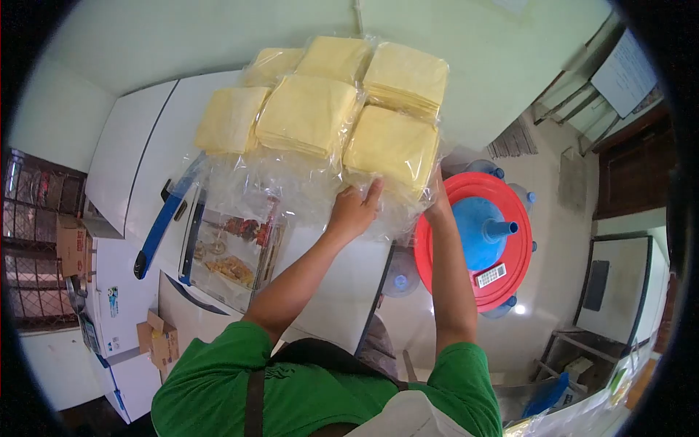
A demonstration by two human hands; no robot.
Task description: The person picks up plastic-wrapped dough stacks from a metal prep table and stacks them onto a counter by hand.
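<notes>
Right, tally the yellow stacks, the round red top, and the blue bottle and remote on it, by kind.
Yellow stacks: 6
Round red top: 1
Blue bottle: 1
White remote: 1
Total: 9

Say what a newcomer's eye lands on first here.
First, the bagged stacks of pale yellow sheets, at top centre. Then the round red top right of centre, carrying a blue jug and a white remote.
</notes>
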